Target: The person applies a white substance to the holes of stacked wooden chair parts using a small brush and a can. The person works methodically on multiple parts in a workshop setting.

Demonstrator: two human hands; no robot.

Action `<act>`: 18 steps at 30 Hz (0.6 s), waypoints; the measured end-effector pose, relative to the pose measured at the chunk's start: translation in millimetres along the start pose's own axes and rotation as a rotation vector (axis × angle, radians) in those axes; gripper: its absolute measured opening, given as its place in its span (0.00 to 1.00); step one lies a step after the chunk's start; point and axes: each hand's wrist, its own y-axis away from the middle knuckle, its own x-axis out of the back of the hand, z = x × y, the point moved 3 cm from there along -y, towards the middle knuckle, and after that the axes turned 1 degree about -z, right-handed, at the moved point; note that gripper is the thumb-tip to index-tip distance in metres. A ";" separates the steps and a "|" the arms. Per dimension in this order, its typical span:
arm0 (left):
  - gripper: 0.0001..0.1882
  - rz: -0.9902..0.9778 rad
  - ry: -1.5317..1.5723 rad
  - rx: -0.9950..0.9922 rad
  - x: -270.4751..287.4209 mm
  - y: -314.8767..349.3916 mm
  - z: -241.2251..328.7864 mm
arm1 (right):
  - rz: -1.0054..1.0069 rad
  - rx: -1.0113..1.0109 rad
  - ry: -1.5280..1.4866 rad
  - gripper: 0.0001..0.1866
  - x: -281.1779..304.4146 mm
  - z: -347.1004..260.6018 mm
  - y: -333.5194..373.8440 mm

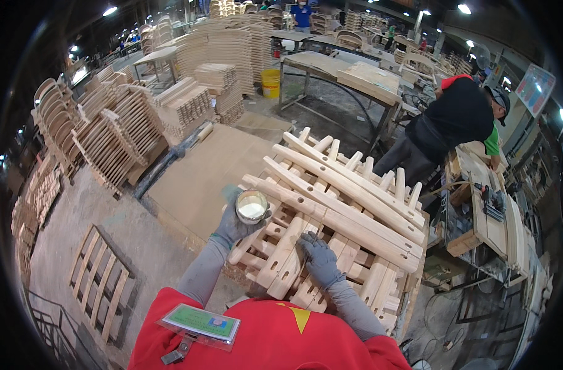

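My left hand [232,222], in a grey glove, is wrapped round a small round tub [252,206] with whitish liquid inside. It is held just beyond the left edge of a stack of pale wooden chair parts [331,214]. These are long bars with holes and slots, laid crosswise over one another. Over the near slotted pieces [285,259] lies my right hand [320,260], also gloved in grey. Its fingers are bent together at the wood, and a thin dark line shows beside them. Whatever they pinch is too small to make out.
A brown board [217,176] lies on the floor to the left, near a wooden pallet [101,277]. Stacked chair frames [118,132] and a yellow bucket [270,83] stand farther back. On the right, a co-worker [448,123] bends over a bench [488,209] with tools.
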 end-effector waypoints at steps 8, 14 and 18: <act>0.32 -0.027 -0.001 0.019 12.2 2.4 3.6 | 0.015 0.027 -0.032 0.30 3.3 -7.9 -0.4; 0.32 -0.047 0.024 0.072 10.5 3.0 4.2 | -0.009 0.024 -0.015 0.28 3.0 -7.3 -1.1; 0.34 -0.078 -0.008 0.054 14.6 0.2 3.6 | 0.029 0.028 -0.005 0.27 2.2 -8.1 0.1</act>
